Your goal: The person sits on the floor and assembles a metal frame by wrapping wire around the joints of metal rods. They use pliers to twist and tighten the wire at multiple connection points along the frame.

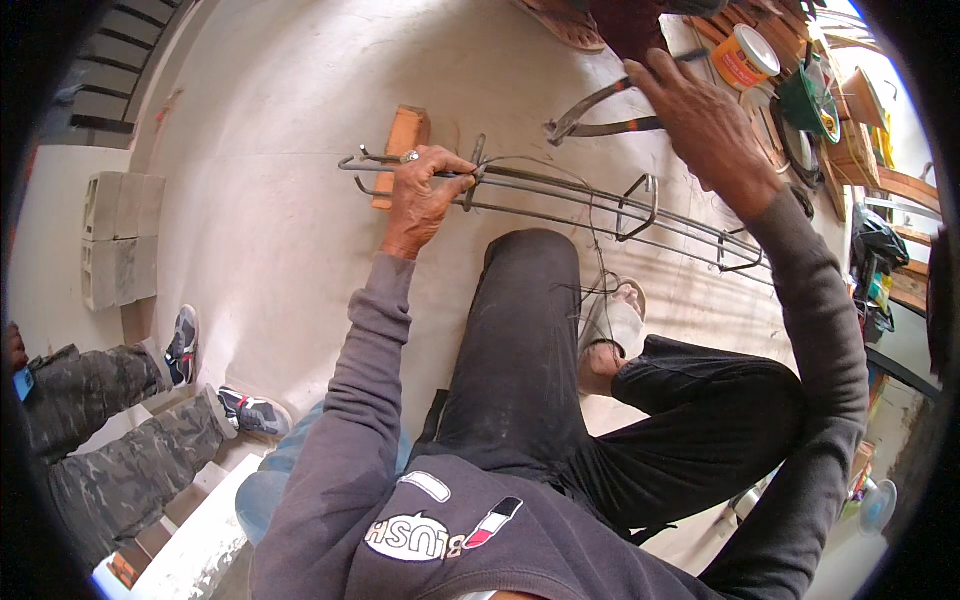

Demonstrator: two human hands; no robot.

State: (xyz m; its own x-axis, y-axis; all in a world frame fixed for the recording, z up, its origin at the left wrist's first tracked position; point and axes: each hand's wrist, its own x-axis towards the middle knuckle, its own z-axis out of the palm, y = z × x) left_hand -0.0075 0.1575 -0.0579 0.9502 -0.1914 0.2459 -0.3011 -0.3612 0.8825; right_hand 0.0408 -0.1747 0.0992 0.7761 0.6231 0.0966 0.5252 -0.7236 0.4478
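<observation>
A long, narrow rebar cage [550, 190] of thin steel bars and bent stirrups [640, 208] runs left to right before me. Its left end, with hooked bars, rests over an orange-brown block [408, 130]. My left hand [428, 195] is closed around that end, thumb and fingertips pinching at a stirrup. Thin tie wire [530, 160] trails from beside these fingertips over the bars and down toward my foot; whether the fingers also pinch it is hidden. Raised to the right, my right hand [705, 125] grips pincers [590, 120], handles spread, jaws pointing left, apart from the cage.
Grey hollow blocks [122, 240] stand by the left wall. A person in camouflage trousers [140, 440] is at lower left; another person's foot [565, 22] shows at the top. An orange-and-white bucket [745, 58], a green container [808, 105] and timber crowd the upper right.
</observation>
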